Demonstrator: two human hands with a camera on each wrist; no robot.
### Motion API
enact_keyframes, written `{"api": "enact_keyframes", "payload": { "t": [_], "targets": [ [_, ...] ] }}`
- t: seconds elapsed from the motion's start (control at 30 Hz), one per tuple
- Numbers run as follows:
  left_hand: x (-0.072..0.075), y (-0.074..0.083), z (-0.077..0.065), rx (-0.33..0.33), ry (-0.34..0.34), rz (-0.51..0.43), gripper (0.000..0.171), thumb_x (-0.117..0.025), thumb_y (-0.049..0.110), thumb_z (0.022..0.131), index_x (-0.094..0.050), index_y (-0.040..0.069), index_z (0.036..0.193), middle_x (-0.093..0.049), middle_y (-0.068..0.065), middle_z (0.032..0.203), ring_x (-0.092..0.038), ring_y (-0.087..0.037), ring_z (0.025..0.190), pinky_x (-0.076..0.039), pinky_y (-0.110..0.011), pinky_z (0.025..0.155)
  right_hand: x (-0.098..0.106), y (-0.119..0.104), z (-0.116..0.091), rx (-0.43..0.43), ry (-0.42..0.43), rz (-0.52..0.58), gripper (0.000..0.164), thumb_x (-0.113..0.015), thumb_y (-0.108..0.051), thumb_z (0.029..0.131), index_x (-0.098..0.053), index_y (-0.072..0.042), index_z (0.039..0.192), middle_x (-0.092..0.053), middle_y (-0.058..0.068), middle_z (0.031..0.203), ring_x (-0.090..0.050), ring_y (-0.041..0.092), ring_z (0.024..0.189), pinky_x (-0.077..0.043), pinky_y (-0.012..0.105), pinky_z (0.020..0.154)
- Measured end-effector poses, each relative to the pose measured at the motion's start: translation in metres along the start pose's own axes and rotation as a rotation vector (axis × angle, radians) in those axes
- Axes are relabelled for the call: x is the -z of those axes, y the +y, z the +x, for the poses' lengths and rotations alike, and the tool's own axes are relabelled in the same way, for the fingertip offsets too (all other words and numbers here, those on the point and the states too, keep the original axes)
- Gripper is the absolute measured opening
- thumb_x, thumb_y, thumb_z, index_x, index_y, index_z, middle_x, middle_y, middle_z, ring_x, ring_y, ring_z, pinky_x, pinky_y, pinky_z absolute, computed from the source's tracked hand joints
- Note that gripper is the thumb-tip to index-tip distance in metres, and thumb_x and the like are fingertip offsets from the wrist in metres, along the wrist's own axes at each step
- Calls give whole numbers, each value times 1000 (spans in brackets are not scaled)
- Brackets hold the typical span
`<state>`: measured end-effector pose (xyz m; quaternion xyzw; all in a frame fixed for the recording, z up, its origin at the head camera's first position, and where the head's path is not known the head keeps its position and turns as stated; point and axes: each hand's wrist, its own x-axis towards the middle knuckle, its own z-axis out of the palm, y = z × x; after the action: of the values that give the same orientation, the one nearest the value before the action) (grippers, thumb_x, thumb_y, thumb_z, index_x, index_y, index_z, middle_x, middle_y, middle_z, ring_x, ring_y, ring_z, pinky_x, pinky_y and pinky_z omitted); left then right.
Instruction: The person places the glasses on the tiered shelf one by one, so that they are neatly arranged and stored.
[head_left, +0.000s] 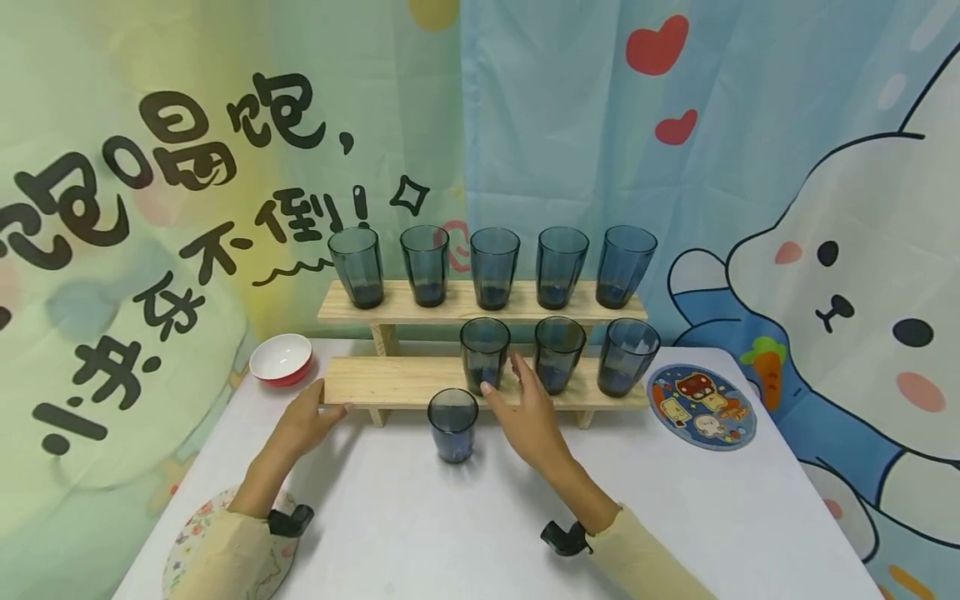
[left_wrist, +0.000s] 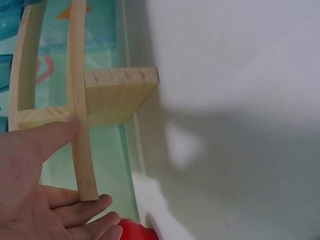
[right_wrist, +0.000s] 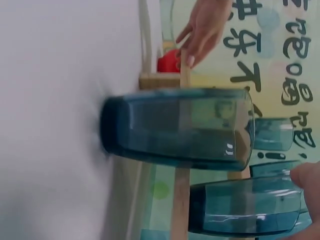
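My left hand (head_left: pixel 303 417) grips the left end of the lower board of a two-tier wooden rack (head_left: pixel 390 382). In the left wrist view its thumb (left_wrist: pixel 59 137) presses the board's front edge, with the other fingers by the board's end. My right hand (head_left: pixel 531 421) holds a blue-grey glass (head_left: pixel 483 343), the leftmost of three upright on the lower board. Its thumb overlaps the glass's lower front, and its fingers are at the right side, partly hidden. Another upright blue glass (head_left: pixel 453 429) stands on the table in front of the rack.
Several matching glasses (head_left: pixel 495 267) line the upper board. A red bowl with a white inside (head_left: pixel 281 360) sits left of the rack, and a round blue patterned mat (head_left: pixel 702 407) lies to the right. A floral round mat (head_left: pixel 197 533) is partly under the left sleeve.
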<state>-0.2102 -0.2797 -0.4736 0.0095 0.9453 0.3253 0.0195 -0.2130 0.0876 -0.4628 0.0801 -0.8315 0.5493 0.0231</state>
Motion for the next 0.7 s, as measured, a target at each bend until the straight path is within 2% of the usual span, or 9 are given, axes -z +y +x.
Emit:
{"api": "enact_keyframes", "payload": {
  "t": [0.1,0.23,0.33,0.47,0.7],
  "targets": [
    [0,1,0,-5,7,1,70,-67,27,105,-37,-16,151,-48,-40,150,-43,-56,143,-36,-68,117,0,3,-16,28,17,12,82,-65,-53,103,-35,-7,162,-43,15,162,-45,37,149,-41,54,121],
    [-1,1,0,-3,9,4,71,-67,28,105,-37,-16,151,-47,-40,151,-43,-56,144,-36,-68,117,-7,11,-31,27,13,59,77,-76,-47,97,-46,-4,154,-53,13,154,-53,34,143,-43,52,119],
    [-1,2,1,-5,7,5,71,-66,28,105,-37,-16,151,-47,-40,151,-42,-56,144,-36,-68,117,-17,19,-38,15,-28,93,82,-84,-43,91,-46,-5,153,-54,12,153,-51,32,144,-40,50,122],
    [-1,2,1,-5,13,2,71,-67,28,104,-37,-16,151,-47,-40,151,-43,-56,144,-36,-68,117,-33,28,-42,31,-74,106,86,-89,-38,87,-44,-4,153,-50,13,154,-48,34,147,-37,47,124],
    [-4,-1,2,-12,16,-4,70,-67,26,104,-37,-16,152,-47,-39,152,-42,-56,144,-36,-67,117,-57,36,-38,47,-50,126,86,-91,-30,84,-44,-4,151,-48,18,149,-47,34,145,-38,47,124]
  ]
}}
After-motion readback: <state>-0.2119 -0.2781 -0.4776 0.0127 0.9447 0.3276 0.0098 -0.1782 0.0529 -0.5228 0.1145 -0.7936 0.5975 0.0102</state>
